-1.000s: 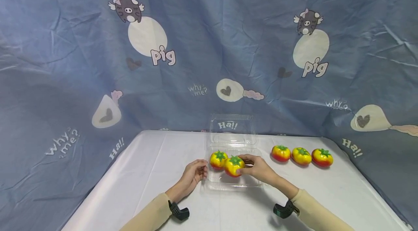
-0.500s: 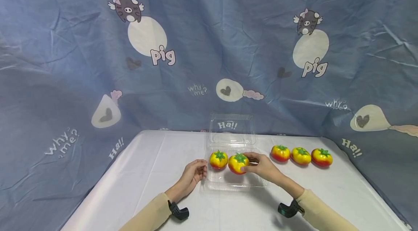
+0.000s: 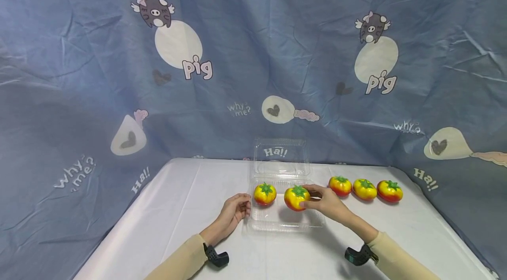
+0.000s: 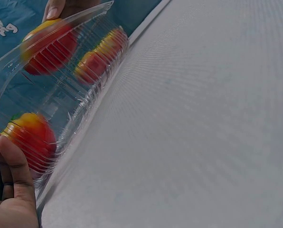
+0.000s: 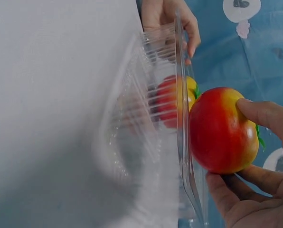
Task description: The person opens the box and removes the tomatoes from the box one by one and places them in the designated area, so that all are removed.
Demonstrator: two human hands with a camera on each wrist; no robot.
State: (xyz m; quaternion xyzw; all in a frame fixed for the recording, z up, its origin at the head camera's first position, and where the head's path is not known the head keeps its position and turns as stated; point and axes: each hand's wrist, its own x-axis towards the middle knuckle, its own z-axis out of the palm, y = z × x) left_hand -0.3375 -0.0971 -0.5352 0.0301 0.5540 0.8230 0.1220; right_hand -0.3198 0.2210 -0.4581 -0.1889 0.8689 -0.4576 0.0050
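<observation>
My right hand holds a red-and-yellow toy tomato with a green leafy top, thumb on one side and fingers on the other. It is just above the right half of an open clear plastic clamshell box. Inside the box's left half sits a second toy tomato. My left hand rests at the box's left edge, fingers loosely bent; in the left wrist view its fingertips are right at the box wall. The right wrist view shows the held tomato close by the box rim.
Three more toy tomatoes stand in a row on the white table, right of the box. The box's raised lid leans back toward the blue printed curtain behind the table.
My right hand has moved right with its toy tomato, away from the one in the box, so a gap now shows between them. The left hand has stayed in place.
</observation>
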